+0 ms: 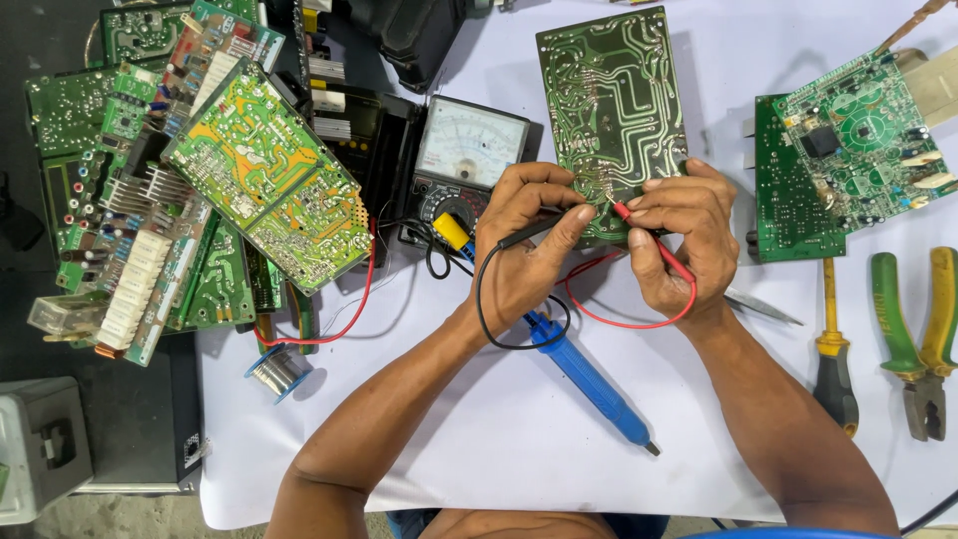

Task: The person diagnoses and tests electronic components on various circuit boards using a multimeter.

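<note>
My left hand (529, 235) pinches a black test probe (527, 235) whose tip rests on the lower edge of a green circuit board (611, 100) lying solder side up. My right hand (684, 230) grips a red test probe (654, 242), its tip touching the same board edge close to the black one. Black and red leads (609, 317) loop back under my wrists to an analogue multimeter (464, 165) just left of the board.
A heap of circuit boards (220, 170) fills the left. A blue desoldering pump (589, 377) lies under my left wrist, a solder spool (279, 371) lower left. A screwdriver (833, 349), green-handled pliers (918, 339) and two more boards (848, 150) lie right.
</note>
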